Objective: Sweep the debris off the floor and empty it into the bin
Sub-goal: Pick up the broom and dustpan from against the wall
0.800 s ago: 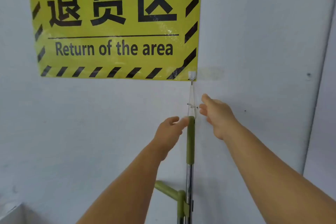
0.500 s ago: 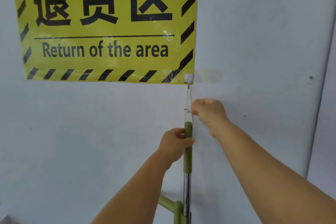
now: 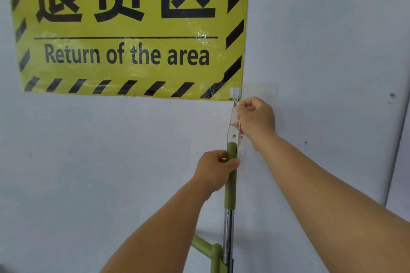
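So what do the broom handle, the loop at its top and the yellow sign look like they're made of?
The broom handle has an olive-green sleeve, matte, likely plastic or rubber, over a shiny tube that looks like polished metal. The loop is see-through and thin, probably clear plastic; it hangs from a small white hook. The yellow sign is glossy with glare patches, so laminated paper or vinyl.

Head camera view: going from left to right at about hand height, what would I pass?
Left hand → green broom handle → right hand → small dark mark on the wall → vertical wall edge.
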Available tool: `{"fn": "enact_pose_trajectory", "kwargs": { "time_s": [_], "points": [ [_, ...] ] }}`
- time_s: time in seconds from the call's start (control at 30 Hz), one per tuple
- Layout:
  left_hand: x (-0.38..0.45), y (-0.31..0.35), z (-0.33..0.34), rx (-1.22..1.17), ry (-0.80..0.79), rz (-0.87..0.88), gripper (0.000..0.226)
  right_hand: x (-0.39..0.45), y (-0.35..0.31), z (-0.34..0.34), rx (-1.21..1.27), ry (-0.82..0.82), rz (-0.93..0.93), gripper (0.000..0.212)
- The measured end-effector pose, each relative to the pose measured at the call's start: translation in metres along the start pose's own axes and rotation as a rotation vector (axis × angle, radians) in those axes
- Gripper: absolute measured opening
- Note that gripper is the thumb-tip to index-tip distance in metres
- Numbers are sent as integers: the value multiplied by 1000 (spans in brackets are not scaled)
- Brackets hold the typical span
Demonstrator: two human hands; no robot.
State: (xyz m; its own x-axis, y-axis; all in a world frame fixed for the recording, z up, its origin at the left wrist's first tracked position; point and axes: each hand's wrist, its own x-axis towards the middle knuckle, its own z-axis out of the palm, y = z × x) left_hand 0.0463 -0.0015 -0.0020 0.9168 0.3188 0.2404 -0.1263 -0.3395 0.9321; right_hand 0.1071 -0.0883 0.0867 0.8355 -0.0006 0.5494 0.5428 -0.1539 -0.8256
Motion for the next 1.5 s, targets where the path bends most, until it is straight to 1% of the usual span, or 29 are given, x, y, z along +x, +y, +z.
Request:
{"fn": "enact_pose_trajectory", "kwargs": {
  "time_s": [0.1, 0.17, 0.23, 0.33, 0.43, 0.53, 0.7, 0.83, 1.03, 1.13, 1.23, 1.3, 1.37, 1.43, 1.5],
  "points": [
    [-1, 8, -4, 1, -11, 19, 14, 1, -8, 0, -9, 40, -47, 23],
    [-1, 15, -7, 0, -6, 26, 14, 2, -14, -2, -3, 38, -76, 24],
    [-1, 22, -10, -2, 0, 38, 14, 2, -21, -5, 14, 8, -125, 21],
    [-6, 27, -17, -8, 15, 47, 12, -2, -30, -8, 11, -69, -210, 9],
    [-16, 24, -26, -21, 24, 33, 15, -12, -31, -8, 52, -107, -213, 7],
    [-31, 15, -35, -31, 34, 16, 20, -27, -27, -5, 151, -134, -157, 9],
    [-59, -4, -52, -22, 80, -5, 13, -57, -18, 9, 294, -182, -30, 7],
    [-87, -15, -68, 7, 111, -22, 15, -85, -15, 20, 349, -226, 93, 8],
    [-133, -18, -100, 1, 176, -24, 13, -138, -13, 29, 297, -335, 296, 27],
    [-161, -20, -120, 3, 239, -23, 8, -177, -5, 34, 255, -437, 411, 33],
    [-194, -19, -139, 11, 308, -19, 6, -222, 5, 40, 201, -597, 500, 29],
    [-211, -16, -148, 24, 344, -18, 8, -249, 13, 43, 236, -722, 542, 27],
    [-229, -14, -156, 38, 378, -24, 9, -278, 16, 47, 266, -885, 539, 31],
    [-248, -12, -164, 60, 414, -30, 9, -309, 13, 52, 243, -1043, 490, 32],
    [-264, -12, -171, 77, 449, -42, 12, -338, 7, 57, 215, -1142, 434, 24]
  ]
}}
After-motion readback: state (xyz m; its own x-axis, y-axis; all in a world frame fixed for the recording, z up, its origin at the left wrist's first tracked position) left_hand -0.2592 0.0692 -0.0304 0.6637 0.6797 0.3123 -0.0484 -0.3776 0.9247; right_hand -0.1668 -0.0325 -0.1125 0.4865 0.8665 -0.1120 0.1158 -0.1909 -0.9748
